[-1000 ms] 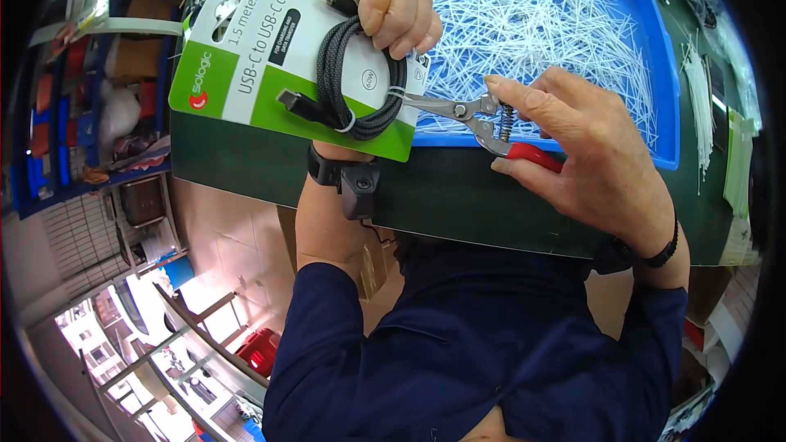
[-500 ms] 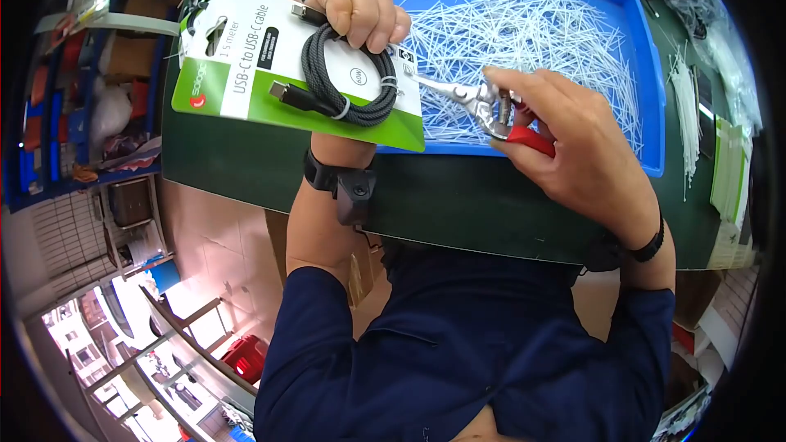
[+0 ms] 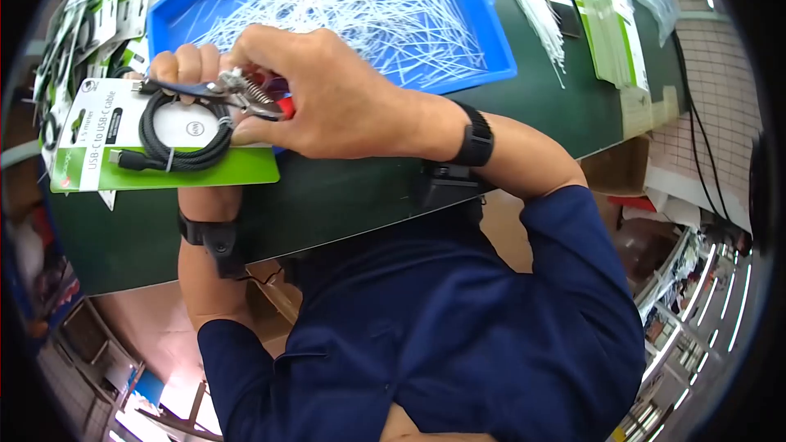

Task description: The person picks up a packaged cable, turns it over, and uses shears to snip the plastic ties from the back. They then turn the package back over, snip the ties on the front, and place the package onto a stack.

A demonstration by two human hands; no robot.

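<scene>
My left hand (image 3: 190, 64) grips the top edge of a green and white cable card (image 3: 90, 133), its fingers curled over it. A black coiled cable (image 3: 199, 157) is fastened to the card with light ties. Over the coil, my right hand (image 3: 327, 94) holds cutters (image 3: 237, 92) with red on the handles. Their metal jaws point left and lie across the upper part of the coil, near a cable plug. Whether the jaws touch a tie cannot be made out.
Behind the hands, a blue tray (image 3: 498, 37) holds a heap of white ties (image 3: 352, 8). More carded cables (image 3: 106, 12) pile up at the left. A bundle of white ties (image 3: 536, 12), a dark flat object (image 3: 557, 0) and green-edged cards (image 3: 610, 41) lie at the right.
The view has swung, so the scene shows further left. My right hand has brought the cutters from beside the card to over the coil. My left hand still holds the card.
</scene>
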